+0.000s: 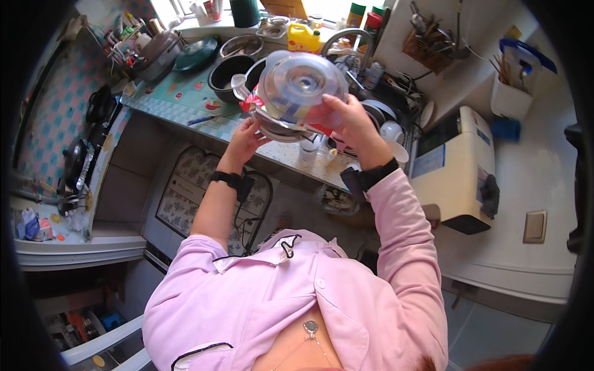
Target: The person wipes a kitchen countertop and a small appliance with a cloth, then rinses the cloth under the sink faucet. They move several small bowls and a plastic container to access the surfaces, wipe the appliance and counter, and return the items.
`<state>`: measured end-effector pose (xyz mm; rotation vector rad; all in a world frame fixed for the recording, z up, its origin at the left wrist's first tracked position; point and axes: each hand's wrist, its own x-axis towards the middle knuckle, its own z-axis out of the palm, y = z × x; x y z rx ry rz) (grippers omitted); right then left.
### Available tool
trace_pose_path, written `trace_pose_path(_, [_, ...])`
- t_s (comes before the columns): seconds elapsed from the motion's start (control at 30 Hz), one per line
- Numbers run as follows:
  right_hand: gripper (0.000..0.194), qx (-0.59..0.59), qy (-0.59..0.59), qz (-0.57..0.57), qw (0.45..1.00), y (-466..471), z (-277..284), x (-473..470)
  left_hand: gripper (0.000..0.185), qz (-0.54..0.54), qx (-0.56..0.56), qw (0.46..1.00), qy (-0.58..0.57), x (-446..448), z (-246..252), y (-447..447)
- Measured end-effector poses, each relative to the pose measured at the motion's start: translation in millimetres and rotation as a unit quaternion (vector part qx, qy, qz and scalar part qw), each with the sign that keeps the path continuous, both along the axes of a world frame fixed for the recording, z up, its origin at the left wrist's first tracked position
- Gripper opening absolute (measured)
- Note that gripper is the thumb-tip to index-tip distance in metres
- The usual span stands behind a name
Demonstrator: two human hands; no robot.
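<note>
Both of my hands are raised over the counter's front edge. A round, see-through lid lies on top of a stack, with a red package and a metal pan or bowl under it. My right hand grips the lid and the stack from the right, thumb on top of the lid. My left hand holds the metal vessel's rim from below at the left. A white ladle-like piece sticks out on the stack's left side. Behind it stands a black pot, partly hidden.
A blue-handled knife lies on the tiled counter. At the right are the faucet, stacked dishes and a cream-coloured appliance. A yellow jug, a green lid and a large lidded pot stand at the back.
</note>
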<state>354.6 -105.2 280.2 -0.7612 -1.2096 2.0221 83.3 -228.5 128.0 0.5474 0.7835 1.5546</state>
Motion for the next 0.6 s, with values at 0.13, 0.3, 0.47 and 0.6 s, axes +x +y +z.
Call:
trace_pose_path(0.13, [0.047,-0.048,-0.02,0.008,0.999,-5.5,-58.1,-68.6,0.029,0.03,-0.046,0.998,-0.016,-51.2,-75.0,-6.1])
trace_pose_path(0.3, [0.042,-0.109,-0.052,-0.031,0.992,-10.9,-120.4,-118.1,0.027,0.029,-0.126,0.991,-0.037,-89.8,-152.1,1.9])
trace_pose_path(0.47, [0.052,-0.099,-0.108,-0.064,0.987,-7.0,-162.2,-143.6,0.032,0.031,-0.174,0.984,-0.031,-103.4,-180.8,9.0])
trace_pose_path(0.6, [0.052,-0.101,-0.129,-0.106,0.981,-6.4,-179.2,-157.8,0.034,0.041,-0.233,0.971,-0.005,-107.9,-169.5,17.6])
